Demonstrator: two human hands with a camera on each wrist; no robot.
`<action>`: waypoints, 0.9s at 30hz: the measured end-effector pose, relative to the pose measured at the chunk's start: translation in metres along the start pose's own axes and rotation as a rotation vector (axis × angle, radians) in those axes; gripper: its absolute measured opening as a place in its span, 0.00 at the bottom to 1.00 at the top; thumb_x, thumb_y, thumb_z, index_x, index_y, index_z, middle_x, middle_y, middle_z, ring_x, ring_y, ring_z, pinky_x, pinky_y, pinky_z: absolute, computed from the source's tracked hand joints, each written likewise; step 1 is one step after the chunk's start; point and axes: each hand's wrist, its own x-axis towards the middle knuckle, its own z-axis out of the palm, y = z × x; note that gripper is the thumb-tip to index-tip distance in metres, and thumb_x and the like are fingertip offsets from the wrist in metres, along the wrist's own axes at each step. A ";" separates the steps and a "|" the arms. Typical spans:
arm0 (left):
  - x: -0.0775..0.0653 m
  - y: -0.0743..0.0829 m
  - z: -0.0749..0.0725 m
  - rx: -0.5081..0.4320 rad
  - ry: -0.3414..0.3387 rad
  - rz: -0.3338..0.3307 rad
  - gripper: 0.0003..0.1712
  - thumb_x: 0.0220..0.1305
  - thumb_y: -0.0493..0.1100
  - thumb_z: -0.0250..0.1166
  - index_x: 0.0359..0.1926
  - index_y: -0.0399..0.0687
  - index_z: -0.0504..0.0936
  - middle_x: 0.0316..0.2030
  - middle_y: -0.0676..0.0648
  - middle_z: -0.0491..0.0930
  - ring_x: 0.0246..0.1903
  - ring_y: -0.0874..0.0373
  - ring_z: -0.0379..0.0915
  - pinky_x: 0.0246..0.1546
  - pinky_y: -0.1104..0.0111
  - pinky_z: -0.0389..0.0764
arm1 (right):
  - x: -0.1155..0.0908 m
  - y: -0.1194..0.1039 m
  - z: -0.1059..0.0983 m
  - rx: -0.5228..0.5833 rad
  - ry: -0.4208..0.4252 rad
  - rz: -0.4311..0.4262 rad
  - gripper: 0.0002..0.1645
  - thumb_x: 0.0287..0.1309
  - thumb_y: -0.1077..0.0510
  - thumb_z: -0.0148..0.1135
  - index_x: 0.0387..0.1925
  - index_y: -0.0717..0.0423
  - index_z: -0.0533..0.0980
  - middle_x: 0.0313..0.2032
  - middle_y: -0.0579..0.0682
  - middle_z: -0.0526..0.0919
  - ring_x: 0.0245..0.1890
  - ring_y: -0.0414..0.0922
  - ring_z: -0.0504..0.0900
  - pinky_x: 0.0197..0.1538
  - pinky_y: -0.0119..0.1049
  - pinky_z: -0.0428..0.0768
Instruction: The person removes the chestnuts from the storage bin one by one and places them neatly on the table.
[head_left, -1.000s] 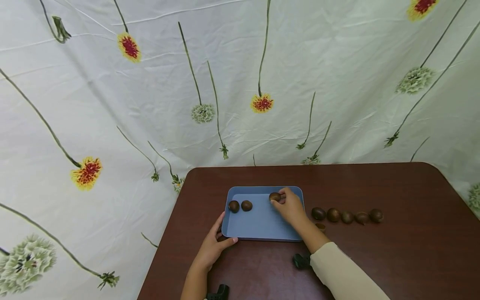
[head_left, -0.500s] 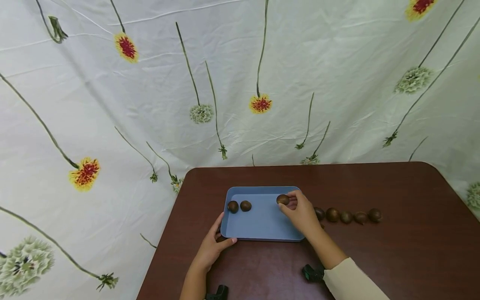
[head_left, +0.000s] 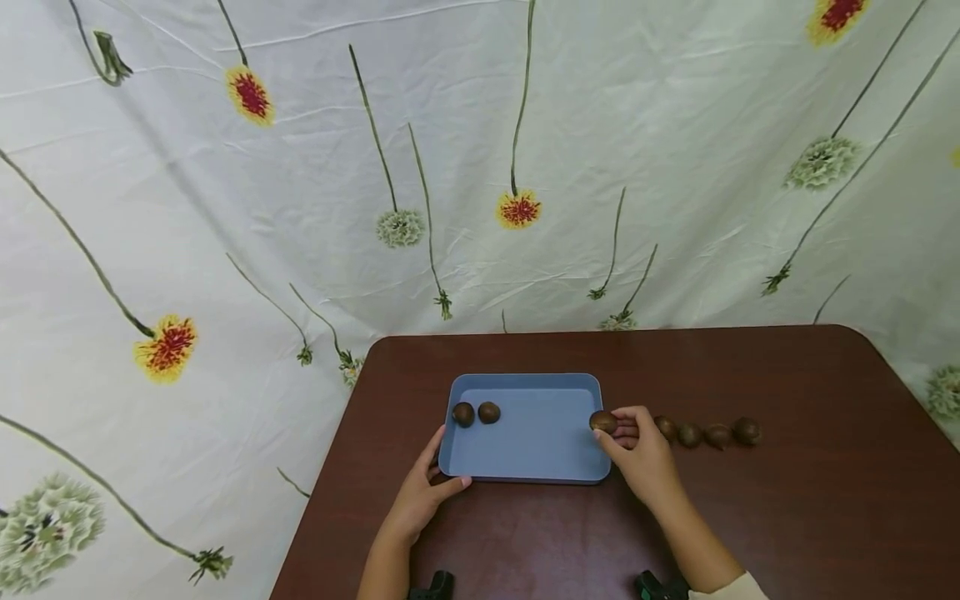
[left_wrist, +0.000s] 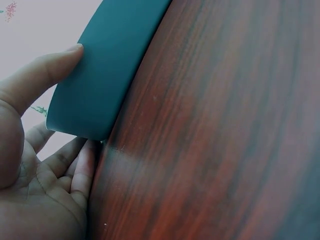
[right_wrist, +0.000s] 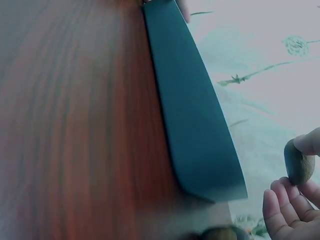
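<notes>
A blue tray lies on the table, with one chestnut near its left wall and a second chestnut just beside that. My left hand holds the tray's near-left corner. Its thumb lies on the near wall, and the other fingers reach round the corner. Above the tray's right edge, my right hand pinches another chestnut between thumb and fingers. The right wrist view shows that chestnut held up, apart from the tray's wall.
Several more chestnuts form a row on the brown table, right of the tray and partly behind my right hand. A white flowered cloth hangs beyond the table's far edge.
My right hand has moved from over the tray's inside to its right edge, carrying the pinched chestnut right and toward me. The left hand and tray have stayed put.
</notes>
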 end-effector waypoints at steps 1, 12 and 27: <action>0.000 0.000 0.000 -0.001 -0.001 0.000 0.59 0.56 0.52 0.78 0.80 0.72 0.51 0.75 0.42 0.59 0.68 0.39 0.63 0.59 0.47 0.72 | -0.002 0.002 -0.003 -0.001 0.006 0.002 0.28 0.64 0.48 0.69 0.59 0.55 0.70 0.51 0.56 0.80 0.48 0.47 0.81 0.48 0.27 0.79; 0.000 0.000 0.000 -0.002 0.001 -0.007 0.59 0.55 0.52 0.78 0.80 0.71 0.51 0.75 0.42 0.59 0.68 0.39 0.63 0.59 0.47 0.71 | -0.020 0.025 -0.033 -0.072 -0.002 0.072 0.34 0.66 0.42 0.65 0.63 0.57 0.67 0.55 0.60 0.78 0.51 0.51 0.82 0.48 0.34 0.81; 0.001 0.000 -0.001 -0.006 -0.016 0.005 0.59 0.56 0.52 0.77 0.81 0.69 0.50 0.75 0.42 0.58 0.67 0.40 0.64 0.58 0.48 0.72 | -0.028 0.057 -0.057 -0.138 -0.023 0.144 0.40 0.67 0.39 0.63 0.65 0.63 0.63 0.58 0.65 0.75 0.57 0.56 0.77 0.56 0.38 0.80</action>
